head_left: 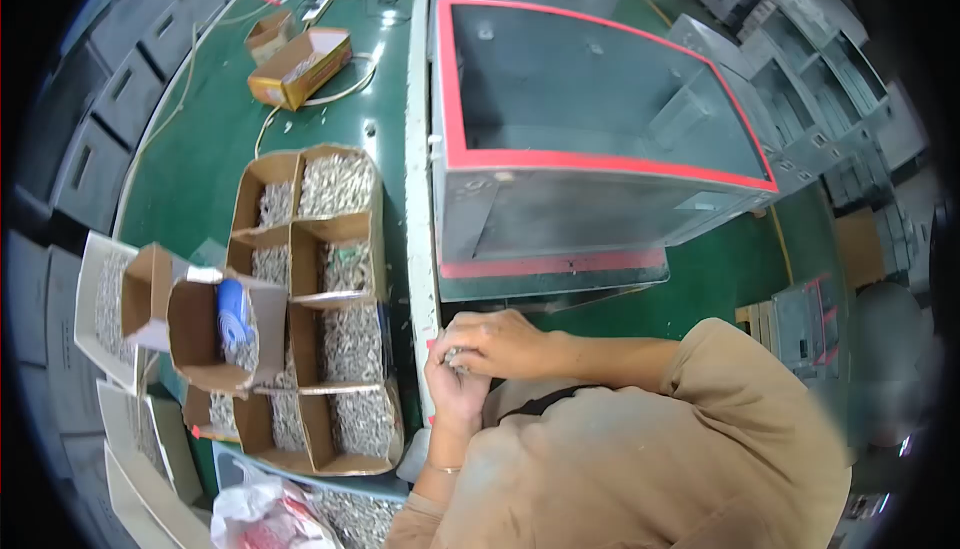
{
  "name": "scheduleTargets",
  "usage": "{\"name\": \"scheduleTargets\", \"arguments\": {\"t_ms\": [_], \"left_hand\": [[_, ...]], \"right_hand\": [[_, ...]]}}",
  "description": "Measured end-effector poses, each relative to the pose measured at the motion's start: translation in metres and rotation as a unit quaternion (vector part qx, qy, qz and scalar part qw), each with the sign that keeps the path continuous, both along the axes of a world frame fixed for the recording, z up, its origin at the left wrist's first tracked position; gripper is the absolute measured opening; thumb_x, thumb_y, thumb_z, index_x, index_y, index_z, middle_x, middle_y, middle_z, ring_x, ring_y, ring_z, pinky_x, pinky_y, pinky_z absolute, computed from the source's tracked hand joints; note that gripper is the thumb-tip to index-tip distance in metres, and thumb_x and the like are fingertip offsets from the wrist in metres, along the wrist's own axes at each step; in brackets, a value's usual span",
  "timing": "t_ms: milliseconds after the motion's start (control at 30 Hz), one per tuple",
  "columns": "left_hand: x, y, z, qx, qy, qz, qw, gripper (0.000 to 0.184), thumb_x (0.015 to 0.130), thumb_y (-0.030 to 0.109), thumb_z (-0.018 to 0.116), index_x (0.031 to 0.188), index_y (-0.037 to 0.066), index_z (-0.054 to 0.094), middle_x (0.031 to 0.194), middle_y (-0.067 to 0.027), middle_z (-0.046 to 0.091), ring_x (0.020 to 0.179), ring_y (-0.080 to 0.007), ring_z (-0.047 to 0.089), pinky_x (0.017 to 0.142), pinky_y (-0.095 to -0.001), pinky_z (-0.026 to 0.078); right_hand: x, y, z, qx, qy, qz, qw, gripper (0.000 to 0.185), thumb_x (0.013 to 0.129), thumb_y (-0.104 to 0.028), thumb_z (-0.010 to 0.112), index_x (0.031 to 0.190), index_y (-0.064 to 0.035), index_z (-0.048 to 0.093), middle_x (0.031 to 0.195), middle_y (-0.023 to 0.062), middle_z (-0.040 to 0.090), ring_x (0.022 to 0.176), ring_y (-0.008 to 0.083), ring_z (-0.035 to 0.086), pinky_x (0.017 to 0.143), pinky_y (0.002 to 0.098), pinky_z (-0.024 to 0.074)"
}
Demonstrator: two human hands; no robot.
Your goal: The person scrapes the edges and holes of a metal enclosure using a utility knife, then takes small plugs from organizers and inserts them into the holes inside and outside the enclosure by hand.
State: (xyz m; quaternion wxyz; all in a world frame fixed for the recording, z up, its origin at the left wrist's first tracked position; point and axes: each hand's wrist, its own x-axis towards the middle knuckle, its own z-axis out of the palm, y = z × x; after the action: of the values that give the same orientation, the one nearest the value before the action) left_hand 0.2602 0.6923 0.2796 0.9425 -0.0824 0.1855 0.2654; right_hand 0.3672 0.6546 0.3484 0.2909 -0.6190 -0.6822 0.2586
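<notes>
My left hand is cupped, palm up, just beside the edge of the green-topped table. A few small grey metal parts show between its fingers and my right hand. My right hand bends over from the right, its fingers closed down on the same parts. The two hands touch each other. Left of them stands a divided cardboard box, its compartments filled with small metal parts. The exact shape of the parts in my hands is too small to make out.
A grey metal cabinet with a red-edged opening stands ahead. A smaller carton holding a blue roll rests on the divided box. Farther up the green table lie a yellow box and cables. A plastic bag is at lower left.
</notes>
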Motion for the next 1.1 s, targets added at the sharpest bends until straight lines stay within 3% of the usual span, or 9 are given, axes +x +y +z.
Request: {"name": "scheduleTargets", "arguments": {"t_ms": [133,233,300,533,633,733,833,1000,1100], "left_hand": [[-0.011,0.001,-0.002,-0.064,-0.031,0.064,0.995,0.027,0.085,0.020,0.040,0.096,-0.002,0.050,0.085,-0.0110,0.055,0.078,-0.0207,0.054,0.067,-0.0320,0.046],[-0.023,0.009,0.007,-0.022,-0.063,0.122,0.990,0.042,0.088,0.028,0.032,0.110,-0.005,0.044,0.104,-0.0195,0.052,0.095,-0.0319,0.052,0.078,-0.0384,0.045],[-0.031,0.016,0.017,-0.004,-0.041,0.156,0.987,0.046,0.088,0.030,0.029,0.116,-0.005,0.039,0.113,-0.0205,0.047,0.105,-0.0330,0.046,0.086,-0.0402,0.042],[-0.047,0.034,0.020,0.014,-0.037,0.185,0.982,0.041,0.087,0.024,0.033,0.115,-0.005,0.040,0.114,-0.0195,0.047,0.106,-0.0325,0.045,0.089,-0.0412,0.039],[-0.045,0.039,0.007,-0.038,0.036,0.158,0.986,0.024,0.085,0.016,0.041,0.100,0.000,0.049,0.090,-0.0147,0.055,0.076,-0.0235,0.055,0.061,-0.0291,0.049],[-0.039,0.049,0.008,-0.013,-0.067,0.145,0.987,0.021,0.087,0.023,0.041,0.089,0.004,0.049,0.071,-0.0063,0.049,0.052,-0.0131,0.043,0.039,-0.0208,0.036],[-0.028,0.064,0.022,0.015,-0.057,0.159,0.986,0.021,0.087,0.024,0.041,0.082,0.005,0.047,0.063,-0.0028,0.044,0.044,-0.0096,0.036,0.033,-0.0206,0.027],[-0.016,0.096,0.021,0.022,-0.043,0.186,0.981,0.019,0.086,0.023,0.041,0.084,0.005,0.048,0.063,-0.0027,0.046,0.047,-0.0116,0.040,0.036,-0.0214,0.031],[-0.007,0.110,0.040,-0.053,0.097,0.236,0.965,0.020,0.085,0.022,0.042,0.088,0.004,0.050,0.064,-0.0041,0.047,0.052,-0.0145,0.043,0.039,-0.0232,0.034]], "right_hand": [[0.006,0.000,0.008,0.050,0.068,-0.017,0.996,0.019,0.071,-0.009,0.058,0.090,-0.0070,0.058,0.078,0.0090,0.054,0.069,0.0249,0.053,0.062,0.0314,0.0430],[0.017,0.000,0.030,0.008,0.056,-0.043,0.997,0.014,0.071,-0.009,0.057,0.085,-0.0069,0.059,0.076,0.0095,0.054,0.070,0.0249,0.053,0.062,0.0317,0.0426],[0.024,-0.002,0.034,0.025,0.083,-0.075,0.993,0.013,0.072,-0.005,0.055,0.085,-0.0050,0.059,0.070,0.0068,0.051,0.062,0.0186,0.050,0.056,0.0274,0.0398],[0.040,0.003,0.058,0.110,0.077,-0.053,0.990,0.012,0.070,0.002,0.055,0.080,-0.0024,0.060,0.067,0.0056,0.050,0.058,0.0141,0.044,0.052,0.0235,0.0353],[0.049,0.011,0.083,0.202,0.078,-0.053,0.975,0.013,0.068,0.006,0.055,0.079,-0.0005,0.060,0.067,0.0060,0.052,0.058,0.0142,0.045,0.053,0.0230,0.0355],[0.070,0.010,0.097,0.265,0.082,-0.086,0.957,0.010,0.069,0.005,0.055,0.077,0.0005,0.059,0.068,0.0062,0.052,0.061,0.0136,0.046,0.054,0.0224,0.0354],[0.094,0.007,0.107,0.315,0.078,-0.123,0.938,0.007,0.070,0.004,0.056,0.076,0.0010,0.058,0.069,0.0061,0.051,0.062,0.0130,0.045,0.054,0.0217,0.0350],[0.136,0.003,0.099,0.353,0.105,-0.198,0.909,0.005,0.073,0.002,0.055,0.077,0.0011,0.056,0.070,0.0057,0.049,0.061,0.0108,0.042,0.051,0.0204,0.0320],[0.150,0.004,0.089,0.331,0.106,-0.204,0.915,0.006,0.078,0.000,0.050,0.083,0.0018,0.054,0.072,0.0052,0.044,0.055,0.0076,0.036,0.046,0.0175,0.0245]]}}
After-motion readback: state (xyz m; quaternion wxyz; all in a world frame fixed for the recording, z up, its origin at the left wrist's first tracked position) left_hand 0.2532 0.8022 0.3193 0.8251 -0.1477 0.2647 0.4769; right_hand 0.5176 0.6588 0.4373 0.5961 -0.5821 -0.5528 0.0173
